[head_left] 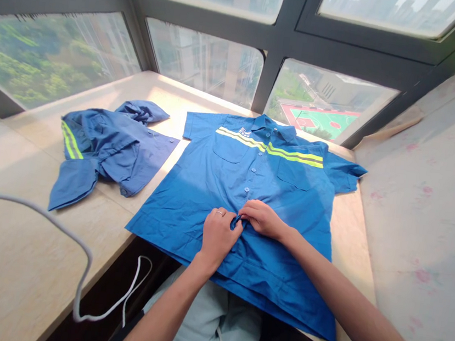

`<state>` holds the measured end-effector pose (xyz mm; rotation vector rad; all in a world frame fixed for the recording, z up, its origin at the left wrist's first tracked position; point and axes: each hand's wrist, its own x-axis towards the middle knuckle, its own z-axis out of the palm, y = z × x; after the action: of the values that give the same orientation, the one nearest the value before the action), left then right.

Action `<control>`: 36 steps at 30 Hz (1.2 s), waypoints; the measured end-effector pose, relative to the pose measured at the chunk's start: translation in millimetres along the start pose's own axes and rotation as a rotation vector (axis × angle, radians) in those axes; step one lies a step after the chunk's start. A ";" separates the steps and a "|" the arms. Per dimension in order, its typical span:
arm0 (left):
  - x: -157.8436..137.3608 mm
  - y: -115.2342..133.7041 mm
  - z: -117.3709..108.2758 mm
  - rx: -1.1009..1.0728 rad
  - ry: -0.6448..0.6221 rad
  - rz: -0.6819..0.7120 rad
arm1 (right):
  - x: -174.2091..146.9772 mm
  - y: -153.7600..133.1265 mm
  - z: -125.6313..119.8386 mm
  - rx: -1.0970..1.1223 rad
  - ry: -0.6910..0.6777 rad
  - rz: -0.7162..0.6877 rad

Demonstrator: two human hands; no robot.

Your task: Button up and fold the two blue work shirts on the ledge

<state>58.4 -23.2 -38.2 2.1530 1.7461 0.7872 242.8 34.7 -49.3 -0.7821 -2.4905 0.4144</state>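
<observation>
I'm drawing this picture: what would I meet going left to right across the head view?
Crumpled blue garment → spread-out blue shirt, with the left hand then the right hand on it → flowery wall.

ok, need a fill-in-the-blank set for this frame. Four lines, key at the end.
1. The left hand, pinching cloth beside the right hand, wears a ____ on one finger.
2. Below the collar, a column of small round ____ shows down the front of the spread-out blue shirt.
3. The shirt's sleeves are ____ rather than long.
4. In the picture, the crumpled garment lies to the ____ of that shirt.

Missing words: ring; buttons; short; left.
</observation>
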 end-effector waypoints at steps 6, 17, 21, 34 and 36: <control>2.2 4.8 -1.8 0.159 -0.065 0.053 | 1.7 0.0 -1.8 0.012 -0.008 -0.007; 4.0 0.6 -3.2 0.153 -0.103 0.091 | 3.6 3.4 -16.6 -0.046 -0.117 -0.062; 3.2 -5.1 -2.1 0.033 -0.075 0.093 | 6.8 3.4 -18.0 -0.089 -0.138 -0.083; 2.9 -7.4 0.4 -0.047 -0.061 0.052 | 11.4 2.9 -14.7 -0.316 -0.185 -0.216; 3.2 -7.2 0.4 -0.055 -0.059 0.042 | 12.2 3.4 -14.0 -0.295 -0.165 -0.217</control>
<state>53.1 -18.3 -41.5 2.1608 1.6363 0.7643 243.1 46.5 -34.6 -0.5952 -2.7950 0.0341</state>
